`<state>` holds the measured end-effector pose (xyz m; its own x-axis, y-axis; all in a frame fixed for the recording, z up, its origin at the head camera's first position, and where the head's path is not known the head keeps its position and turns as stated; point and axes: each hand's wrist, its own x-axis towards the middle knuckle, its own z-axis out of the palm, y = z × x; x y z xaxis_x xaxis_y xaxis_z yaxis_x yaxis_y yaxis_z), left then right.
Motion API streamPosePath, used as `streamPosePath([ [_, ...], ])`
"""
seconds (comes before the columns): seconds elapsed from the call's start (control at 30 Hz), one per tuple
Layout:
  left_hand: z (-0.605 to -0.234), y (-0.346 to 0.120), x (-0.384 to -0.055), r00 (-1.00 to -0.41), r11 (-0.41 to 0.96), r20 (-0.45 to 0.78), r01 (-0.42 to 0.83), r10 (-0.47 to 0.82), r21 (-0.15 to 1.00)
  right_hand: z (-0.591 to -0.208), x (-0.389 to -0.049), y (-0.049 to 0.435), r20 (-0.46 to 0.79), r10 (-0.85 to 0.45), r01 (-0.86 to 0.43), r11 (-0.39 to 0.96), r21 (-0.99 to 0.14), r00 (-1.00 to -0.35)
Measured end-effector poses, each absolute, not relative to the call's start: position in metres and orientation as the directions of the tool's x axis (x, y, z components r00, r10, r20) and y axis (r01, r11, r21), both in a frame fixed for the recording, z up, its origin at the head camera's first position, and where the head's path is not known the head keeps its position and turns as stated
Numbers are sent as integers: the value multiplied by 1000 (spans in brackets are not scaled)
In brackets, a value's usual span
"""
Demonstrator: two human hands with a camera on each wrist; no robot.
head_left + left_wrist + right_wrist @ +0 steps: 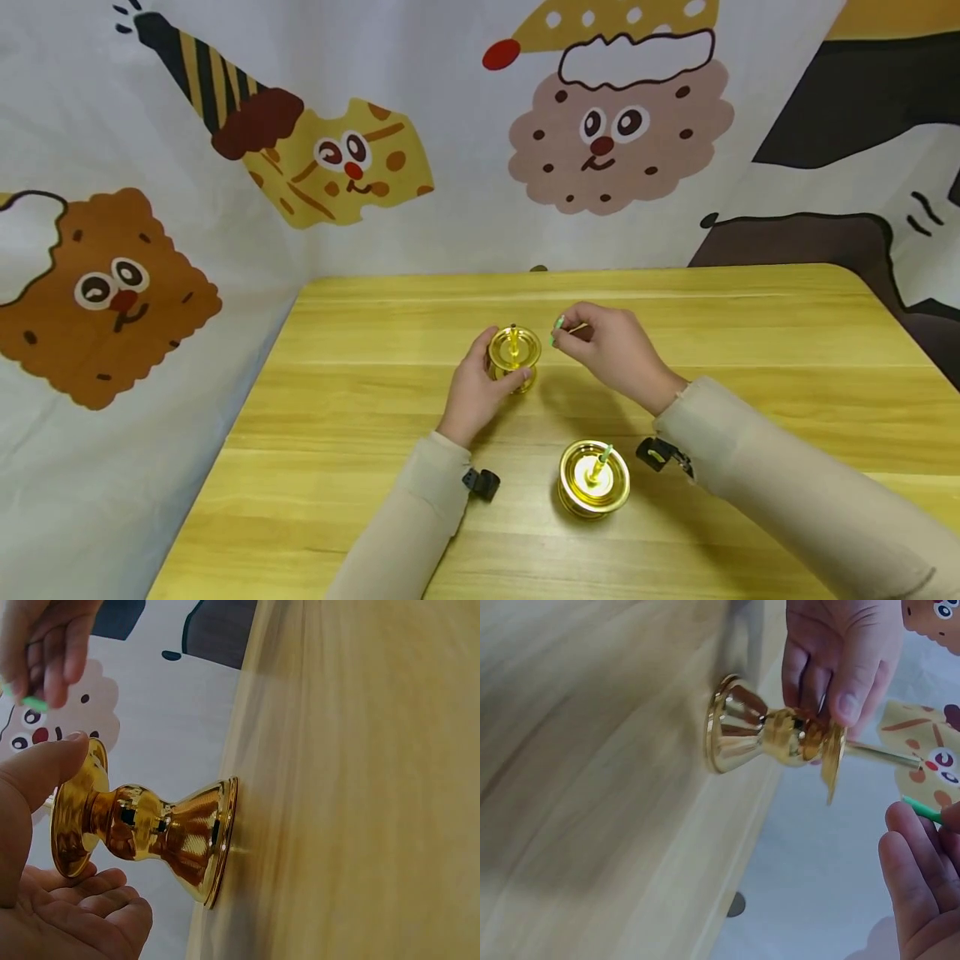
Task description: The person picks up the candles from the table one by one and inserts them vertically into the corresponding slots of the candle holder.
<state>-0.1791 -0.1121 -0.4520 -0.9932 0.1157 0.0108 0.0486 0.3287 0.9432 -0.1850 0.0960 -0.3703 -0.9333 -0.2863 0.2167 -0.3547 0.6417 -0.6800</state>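
Observation:
A gold candlestick (528, 345) with a wide dish and a thin central tube stands upright on the wooden table, toward the back. My left hand (480, 392) grips it around the dish, thumb on the near side and fingers on the far side. Just right of that dish, my right hand (621, 348) pinches a short, thin green stick (922, 810) between thumb and fingers. In the right wrist view the stick is close to the tip of the tube (885, 754), apart from it. Nearer to me stands a second gold candlestick (576, 498), a green stick (606, 453) poking from its tube.
The pale wooden table (360, 467) reaches back to a white cloth (450, 225) printed with cartoon biscuits and cheese. The second candlestick stands between my two forearms, close to the black wrist camera (654, 454) on the right sleeve.

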Motion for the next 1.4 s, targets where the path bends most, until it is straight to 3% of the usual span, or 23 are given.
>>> streamPosePath([
  [0.53, -454, -114, -180, -992, 343, 31, 71, 122, 937, -363, -201, 67, 301, -311, -432, 612, -662, -902],
  [1.4, -453, -117, -180, -992, 371, 47, 89, 121, 924, -363, -211, 52, 271, -361, -447, 627, -638, -893],
])
